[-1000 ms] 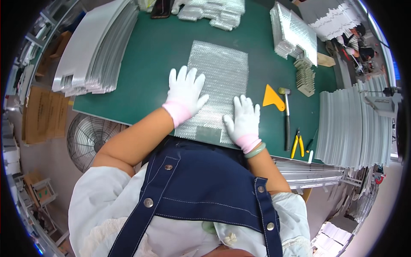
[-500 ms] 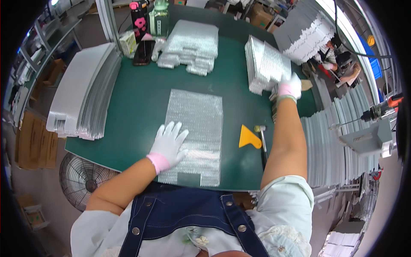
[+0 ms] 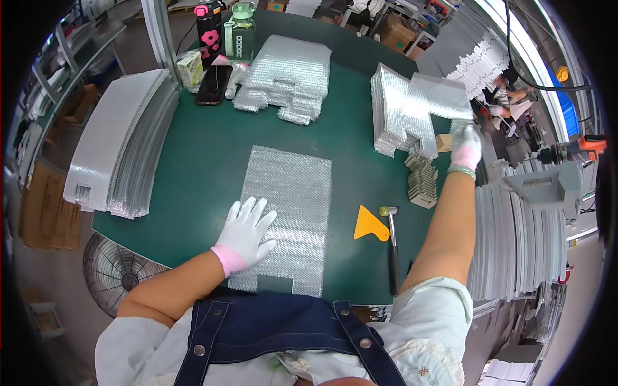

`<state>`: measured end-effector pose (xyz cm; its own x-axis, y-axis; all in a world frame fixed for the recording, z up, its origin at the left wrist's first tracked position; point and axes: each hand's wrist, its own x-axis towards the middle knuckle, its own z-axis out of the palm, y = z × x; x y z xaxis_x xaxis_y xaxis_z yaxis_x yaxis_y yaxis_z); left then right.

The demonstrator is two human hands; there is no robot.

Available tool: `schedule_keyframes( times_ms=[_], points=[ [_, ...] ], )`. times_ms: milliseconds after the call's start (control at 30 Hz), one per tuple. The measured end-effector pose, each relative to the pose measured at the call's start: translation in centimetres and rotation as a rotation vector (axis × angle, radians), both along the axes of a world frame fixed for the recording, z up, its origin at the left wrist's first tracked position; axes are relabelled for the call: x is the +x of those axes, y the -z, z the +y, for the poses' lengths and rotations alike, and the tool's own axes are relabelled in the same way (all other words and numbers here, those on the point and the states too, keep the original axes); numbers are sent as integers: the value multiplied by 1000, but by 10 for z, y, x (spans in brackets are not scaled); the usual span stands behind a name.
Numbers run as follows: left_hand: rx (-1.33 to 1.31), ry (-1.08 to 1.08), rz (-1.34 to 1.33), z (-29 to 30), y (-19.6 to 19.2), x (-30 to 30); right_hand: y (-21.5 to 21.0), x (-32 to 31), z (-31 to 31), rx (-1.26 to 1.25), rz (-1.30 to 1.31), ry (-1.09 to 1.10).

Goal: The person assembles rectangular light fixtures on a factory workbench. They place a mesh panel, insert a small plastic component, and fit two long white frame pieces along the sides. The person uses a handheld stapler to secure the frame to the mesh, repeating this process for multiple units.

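Observation:
A sheet of bubble wrap (image 3: 290, 212) lies flat on the green table (image 3: 199, 154). My left hand (image 3: 248, 230), in a white glove with a pink cuff, presses flat on the sheet's near left part with fingers spread. My right hand (image 3: 465, 147), gloved the same way, reaches to the far right and grips the corner of a silvery metal panel (image 3: 438, 103), lifting it off the stack of metal panels (image 3: 393, 116) standing there.
A yellow scraper (image 3: 370, 225) and a hammer (image 3: 391, 248) lie right of the sheet. A pile of bubble bags (image 3: 286, 77), bottles (image 3: 241, 22), a phone (image 3: 212, 83) sit at the back. Metal strips (image 3: 122, 148) stack left; more panels (image 3: 515, 244) right. A fan (image 3: 116, 270) stands below.
My right hand left the bubble wrap, reached to the far-right stack and took hold of a metal panel, now lifted. My left hand stays pressed on the sheet.

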<state>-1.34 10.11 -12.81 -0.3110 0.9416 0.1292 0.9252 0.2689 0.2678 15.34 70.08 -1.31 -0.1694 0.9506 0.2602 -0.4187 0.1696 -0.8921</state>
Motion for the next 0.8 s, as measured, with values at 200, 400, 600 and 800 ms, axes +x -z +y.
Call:
schedule_keyframes(
  times_ms=[200,400,600,800],
  points=[
    [-71,-14,-26,-1,9,-4,-52,13,-83,-32,288,-297],
    [-300,161,-24,5,-9,-27,2,61,-287,-124,207,-913],
    [379,11,-609,-34,-58,-1,45,94,-452,-184,56,-809],
    [447,-300,-631,-82,-87,38,77,99,-506,-168,-475,-539]
  ],
)
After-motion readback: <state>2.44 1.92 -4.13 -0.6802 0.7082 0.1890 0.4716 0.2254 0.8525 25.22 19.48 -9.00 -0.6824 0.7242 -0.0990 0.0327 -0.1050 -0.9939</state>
